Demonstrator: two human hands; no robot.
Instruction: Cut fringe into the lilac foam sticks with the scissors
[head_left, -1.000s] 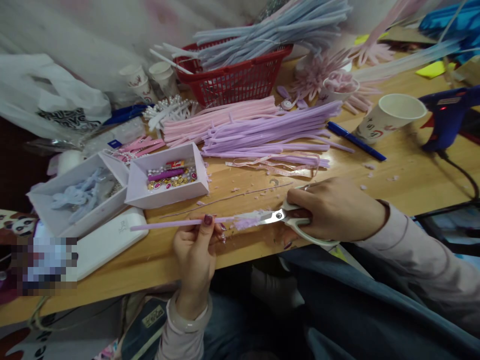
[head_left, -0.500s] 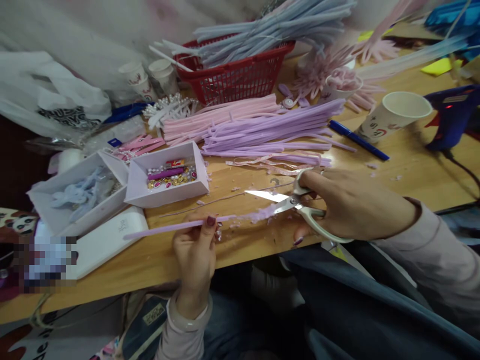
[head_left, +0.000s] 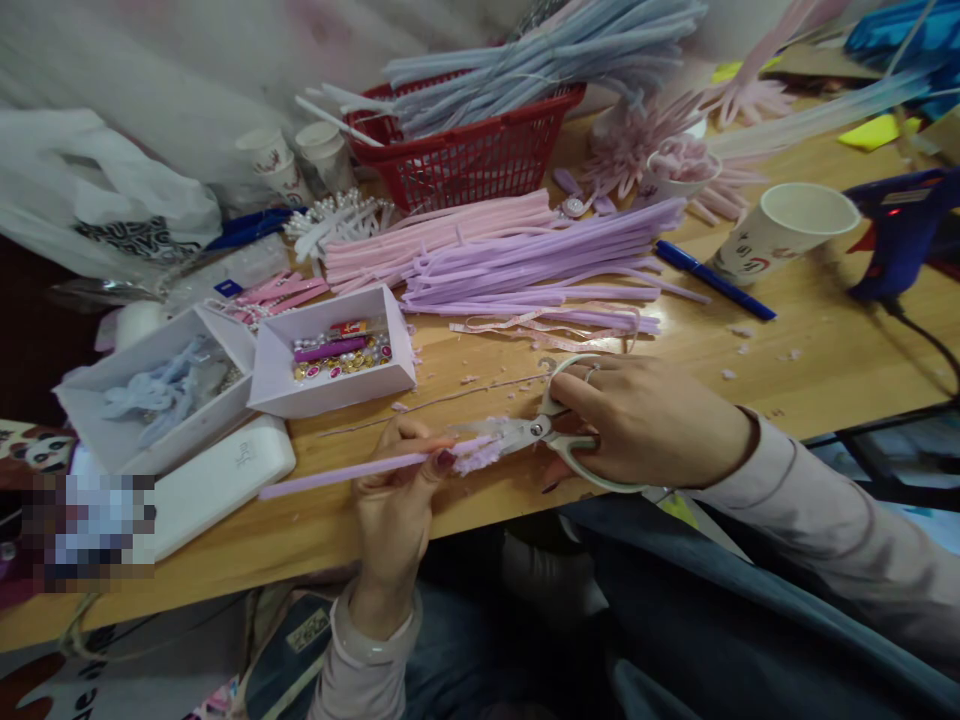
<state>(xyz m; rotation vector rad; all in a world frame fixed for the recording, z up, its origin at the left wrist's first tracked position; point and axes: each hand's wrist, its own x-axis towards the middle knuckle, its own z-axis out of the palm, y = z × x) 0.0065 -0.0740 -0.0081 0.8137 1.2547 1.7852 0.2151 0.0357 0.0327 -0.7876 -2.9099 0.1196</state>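
Note:
Between the thumb and fingers of my left hand (head_left: 397,485) is a lilac pipe cleaner (head_left: 330,477), its plain end pointing left over the table. Its right end is ragged, with loose fluff around it. My right hand (head_left: 637,425) grips a pair of scissors (head_left: 537,430) with pale handles, the fingers through the loops. The blades reach left along the ragged end of the pipe cleaner, close to my left fingertips. Fluff partly covers the blades. Small lilac scraps lie on the table around.
Behind the hands lie bundles of lilac pipe cleaners (head_left: 540,260) and pink ones (head_left: 442,235). A red basket (head_left: 472,150) holds pale blue stems. White boxes (head_left: 337,385) stand at left; a paper cup (head_left: 780,235), blue pen (head_left: 712,280) and glue gun (head_left: 900,230) at right.
My right hand has moved left with the scissors, and the blades have come from spread to nearly together on the pipe cleaner's fluffy end. My left hand still holds the pipe cleaner.

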